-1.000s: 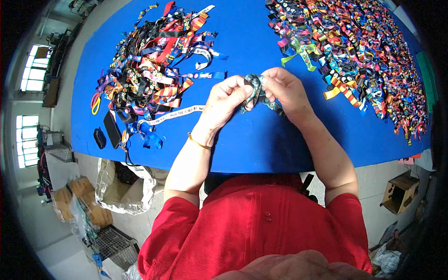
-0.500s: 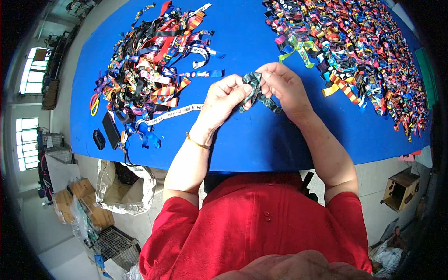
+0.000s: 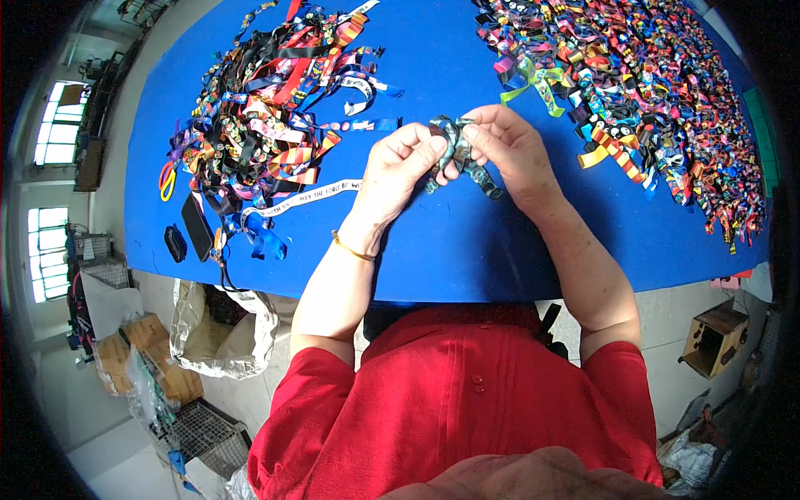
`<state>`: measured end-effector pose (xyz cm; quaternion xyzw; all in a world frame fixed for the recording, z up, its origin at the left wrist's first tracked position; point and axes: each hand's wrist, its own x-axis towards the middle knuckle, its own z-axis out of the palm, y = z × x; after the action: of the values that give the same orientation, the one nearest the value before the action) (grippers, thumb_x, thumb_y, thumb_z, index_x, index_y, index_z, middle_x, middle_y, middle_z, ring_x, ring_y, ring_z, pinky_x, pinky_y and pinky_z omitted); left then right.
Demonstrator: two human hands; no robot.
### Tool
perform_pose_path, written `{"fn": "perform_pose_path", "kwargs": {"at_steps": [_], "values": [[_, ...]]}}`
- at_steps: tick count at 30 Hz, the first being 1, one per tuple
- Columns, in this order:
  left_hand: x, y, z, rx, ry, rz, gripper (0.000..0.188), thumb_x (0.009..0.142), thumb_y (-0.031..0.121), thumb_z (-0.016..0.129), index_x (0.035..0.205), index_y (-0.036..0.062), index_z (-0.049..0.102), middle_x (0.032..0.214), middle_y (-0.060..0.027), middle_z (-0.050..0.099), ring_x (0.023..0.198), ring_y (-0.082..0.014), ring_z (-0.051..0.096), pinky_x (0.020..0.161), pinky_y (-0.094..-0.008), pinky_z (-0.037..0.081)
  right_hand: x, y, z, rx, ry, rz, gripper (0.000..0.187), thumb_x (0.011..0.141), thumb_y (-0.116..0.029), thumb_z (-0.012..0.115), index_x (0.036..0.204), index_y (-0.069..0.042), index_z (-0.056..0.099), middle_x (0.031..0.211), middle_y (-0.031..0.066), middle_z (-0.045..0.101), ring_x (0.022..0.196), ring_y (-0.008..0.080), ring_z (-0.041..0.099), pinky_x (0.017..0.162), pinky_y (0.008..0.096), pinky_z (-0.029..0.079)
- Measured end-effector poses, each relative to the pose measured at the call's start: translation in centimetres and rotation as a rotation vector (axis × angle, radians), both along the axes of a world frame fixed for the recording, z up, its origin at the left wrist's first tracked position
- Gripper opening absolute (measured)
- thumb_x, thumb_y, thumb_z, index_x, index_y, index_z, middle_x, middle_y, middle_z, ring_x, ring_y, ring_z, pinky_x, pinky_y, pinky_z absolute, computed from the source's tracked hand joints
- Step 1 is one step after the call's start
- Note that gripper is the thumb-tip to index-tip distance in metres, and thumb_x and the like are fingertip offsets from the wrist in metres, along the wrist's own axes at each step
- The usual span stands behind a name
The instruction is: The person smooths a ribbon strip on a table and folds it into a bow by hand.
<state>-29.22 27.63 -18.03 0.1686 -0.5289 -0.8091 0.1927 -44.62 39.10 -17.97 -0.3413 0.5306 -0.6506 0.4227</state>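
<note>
Between my two hands, above the blue tabletop (image 3: 467, 267), is a dark green patterned ribbon (image 3: 454, 133) bent into a loop or knot. My left hand (image 3: 403, 162) pinches its left side between thumb and fingers. The right side is pinched by my right hand (image 3: 510, 152), with the thumb and fingertips closed on the band. A ribbon tail hangs below the fingers toward the right. How the band crosses itself is partly hidden by my fingertips. A white printed ribbon (image 3: 312, 197) lies on the table beside my left wrist.
A loose heap of colourful ribbons (image 3: 267, 108) lies at the left. Rows of knotted ribbons (image 3: 642, 92) cover the table's right side. A black phone (image 3: 197, 227) and a small dark object (image 3: 175, 243) are near the left edge. An open whitish sack (image 3: 223, 333) stands below.
My right fingers have shifted their pinch, and the ribbon's loop has turned and spread slightly between my hands. My left hand has barely moved.
</note>
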Motion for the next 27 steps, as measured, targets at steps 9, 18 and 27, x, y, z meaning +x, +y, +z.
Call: {"fn": "perform_pose_path", "kwargs": {"at_steps": [9,18,27], "values": [[-0.1,-0.5,-0.4,0.016,0.07,0.206,0.014,0.097,0.016,0.059,0.094,0.0024,0.063,0.086,-0.0048,0.067,0.073,-0.0121,0.062,0.068,-0.0273,0.052,-0.1,0.0,0.6,-0.07,0.022,-0.152,0.017,0.094,-0.015,0.062,0.108,-0.004,0.063,0.08,-0.0029,0.06,0.074,0.0038,0.055,0.068,0.0192,0.045],[0.0,-0.5,0.1,0.02,0.001,0.234,0.022,0.098,0.023,0.06,0.089,0.0029,0.064,0.077,-0.0057,0.066,0.062,-0.0121,0.061,0.057,-0.0257,0.05,0.0,-0.2,0.0,-0.149,-0.054,-0.181,0.014,0.093,-0.013,0.063,0.103,-0.003,0.061,0.085,-0.0014,0.061,0.079,0.004,0.055,0.073,0.0205,0.046],[0.0,0.5,0.5,-0.101,-0.09,0.156,0.022,0.097,0.02,0.061,0.085,0.0016,0.066,0.074,-0.0041,0.064,0.06,-0.0096,0.056,0.057,-0.0224,0.047,0.3,0.2,0.7,-0.141,0.084,-0.125,0.02,0.093,-0.004,0.058,0.113,-0.004,0.059,0.089,-0.0013,0.062,0.08,0.0038,0.056,0.072,0.0199,0.045]]}}
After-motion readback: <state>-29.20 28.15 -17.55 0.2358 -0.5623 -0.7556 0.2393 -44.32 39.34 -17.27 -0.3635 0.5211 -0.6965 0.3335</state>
